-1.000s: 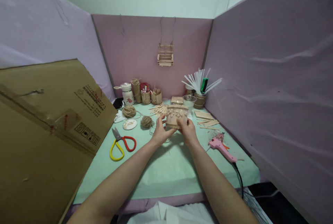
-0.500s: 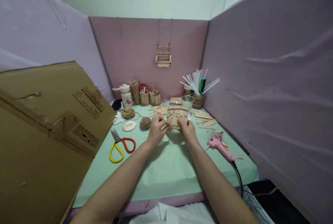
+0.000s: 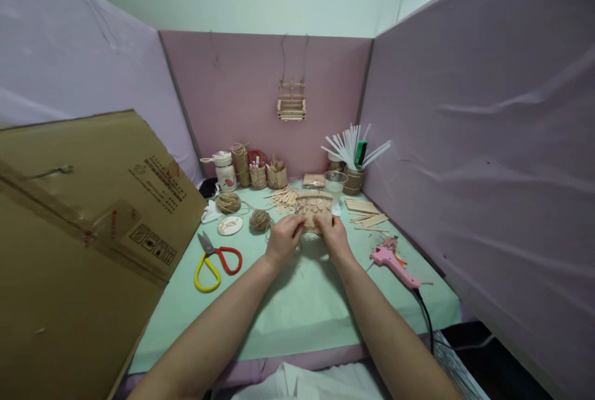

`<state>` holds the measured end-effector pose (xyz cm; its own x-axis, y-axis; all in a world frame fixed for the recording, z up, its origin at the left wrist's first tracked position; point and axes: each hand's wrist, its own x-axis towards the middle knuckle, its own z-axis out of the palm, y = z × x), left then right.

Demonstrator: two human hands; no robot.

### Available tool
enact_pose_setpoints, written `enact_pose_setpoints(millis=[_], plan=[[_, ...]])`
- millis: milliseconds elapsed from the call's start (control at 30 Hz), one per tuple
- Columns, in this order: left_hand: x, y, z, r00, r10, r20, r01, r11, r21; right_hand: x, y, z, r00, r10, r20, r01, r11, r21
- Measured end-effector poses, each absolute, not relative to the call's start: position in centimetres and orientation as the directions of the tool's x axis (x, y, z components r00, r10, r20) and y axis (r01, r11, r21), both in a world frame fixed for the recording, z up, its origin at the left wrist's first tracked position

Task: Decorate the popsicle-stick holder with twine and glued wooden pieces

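Observation:
A small cup-shaped holder made of craft sticks [image 3: 314, 206], with stick decorations on its front, is held between both hands just above the green table [image 3: 297, 307]. My left hand [image 3: 282, 240] grips its lower left side with bent fingers. My right hand [image 3: 328, 236] grips its lower right side the same way. The holder's base is hidden behind my fingers.
A large cardboard box [image 3: 79, 220] fills the left side. Yellow-and-red scissors [image 3: 214, 261] and twine balls [image 3: 260, 219] lie left of my hands. A pink glue gun [image 3: 395, 265] with its cord lies at right. Loose craft sticks [image 3: 365, 211], a clear cup [image 3: 334, 183] and several jars stand at the back.
Both hands have lowered the stick holder a little toward the table and drawn closer together on it. The view has shifted slightly.

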<state>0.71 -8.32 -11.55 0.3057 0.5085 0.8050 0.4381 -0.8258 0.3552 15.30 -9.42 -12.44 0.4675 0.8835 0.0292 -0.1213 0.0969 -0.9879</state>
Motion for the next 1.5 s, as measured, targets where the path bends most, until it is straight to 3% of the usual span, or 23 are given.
enact_pose_setpoints(millis=[167,467,600,700,800,867,1000,1500], plan=[[1.3,-9.1,-11.5,0.295,0.536,0.791,0.421,-0.816,0.396,15.3,-9.5,-12.4,0.473,0.881,0.022,-0.122,0.09,-0.989],[2.2,-9.5,-11.6,0.188,0.673,0.715,0.399,-0.718,0.571,15.1,-9.6,-12.4,0.376,0.926,-0.025,-0.191,0.051,-0.98],[2.1,-9.1,-11.6,0.051,0.769,0.637,0.398,-0.601,0.693,15.0,-9.8,-12.2,0.343,0.939,-0.039,-0.208,0.035,-0.978],[1.8,-8.4,-11.6,-0.045,0.897,0.439,0.269,-0.413,0.87,15.0,-9.9,-12.3,0.353,0.935,-0.038,-0.188,0.031,-0.982],[1.3,-7.6,-11.4,0.019,0.994,0.106,0.029,-0.106,0.994,15.0,-9.9,-12.4,0.354,0.935,-0.023,-0.156,0.035,-0.987],[1.1,-7.3,-11.4,0.114,0.993,-0.029,-0.113,0.042,0.993,14.8,-10.0,-12.5,0.339,0.941,-0.014,-0.135,0.034,-0.99],[1.3,-7.2,-11.4,0.259,0.966,-0.017,-0.296,0.096,0.95,14.6,-10.2,-12.5,0.306,0.952,-0.006,-0.103,0.027,-0.994],[1.0,-7.4,-11.1,0.254,0.958,-0.13,-0.308,0.208,0.929,14.9,-11.2,-11.4,0.289,0.955,0.064,0.057,0.05,-0.997]])
